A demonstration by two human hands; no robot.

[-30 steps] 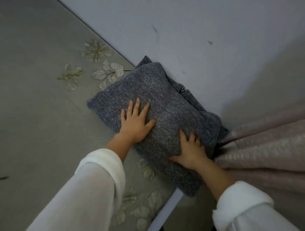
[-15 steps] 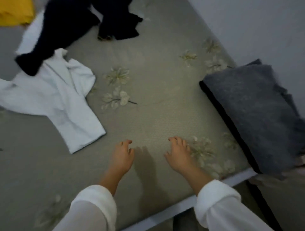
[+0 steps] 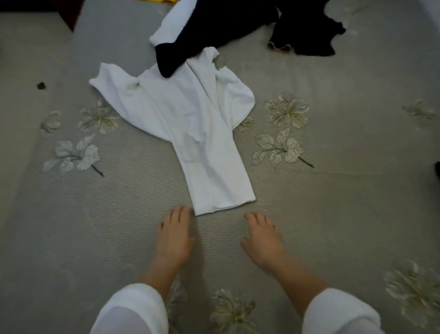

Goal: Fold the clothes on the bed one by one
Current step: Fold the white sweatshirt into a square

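A crumpled white shirt [image 3: 190,124] lies spread on the grey flowered bed [image 3: 345,190], its narrow end toward me. A black garment [image 3: 228,28] lies over the shirt's far part and reaches across the top of the view. My left hand [image 3: 175,234] hovers just short of the shirt's near left corner, fingers loosely bent and holding nothing. My right hand [image 3: 262,238] hangs a little right of the shirt's near edge, fingers also relaxed and empty. Both wrists wear white sleeves.
A sliver of yellow cloth [image 3: 166,1] shows at the top edge. A small dark speck [image 3: 41,85] lies on the bed at the left. A dark shape [image 3: 437,169] touches the right edge. Bare bedcover stretches left and right of my hands.
My hands left the folded grey sweater, which has passed out of view to the right. The view swung left, and both hands now reach toward the white shirt's near edge.
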